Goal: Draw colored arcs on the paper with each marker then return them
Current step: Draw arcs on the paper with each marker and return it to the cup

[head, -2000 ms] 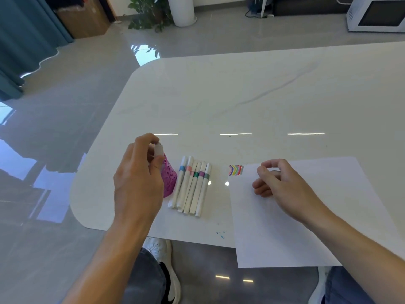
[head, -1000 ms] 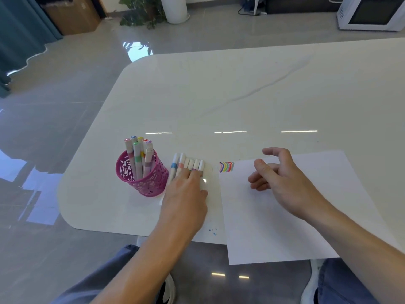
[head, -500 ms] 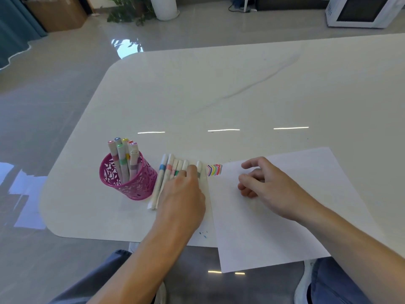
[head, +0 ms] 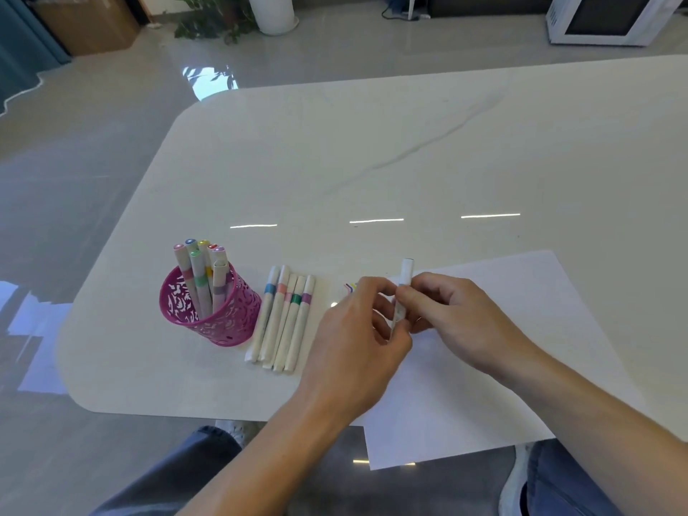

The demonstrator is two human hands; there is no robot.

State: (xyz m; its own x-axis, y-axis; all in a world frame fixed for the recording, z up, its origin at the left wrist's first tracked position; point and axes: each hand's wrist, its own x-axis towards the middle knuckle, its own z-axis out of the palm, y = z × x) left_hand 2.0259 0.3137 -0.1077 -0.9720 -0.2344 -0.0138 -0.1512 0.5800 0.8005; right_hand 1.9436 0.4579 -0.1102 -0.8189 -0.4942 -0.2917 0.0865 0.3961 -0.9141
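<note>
Both hands grip one marker (head: 404,288) above the paper (head: 502,351): right hand (head: 456,320) fingers (head: 407,294) closed on its middle, left hand (head: 359,337) fingers pinching its lower end. Marker near upright, top clear of the fingers. Four markers (head: 284,318) lie on the table (head: 372,150) beside the pink cup (head: 212,310), which holds more.

a glossy grey floor (head: 93,150) mirrors bright window light. beyond the white marble table (head: 372,143) stand a potted plant (head: 208,20), a cardboard box (head: 85,24) and a teal curtain (head: 18,50).
</note>
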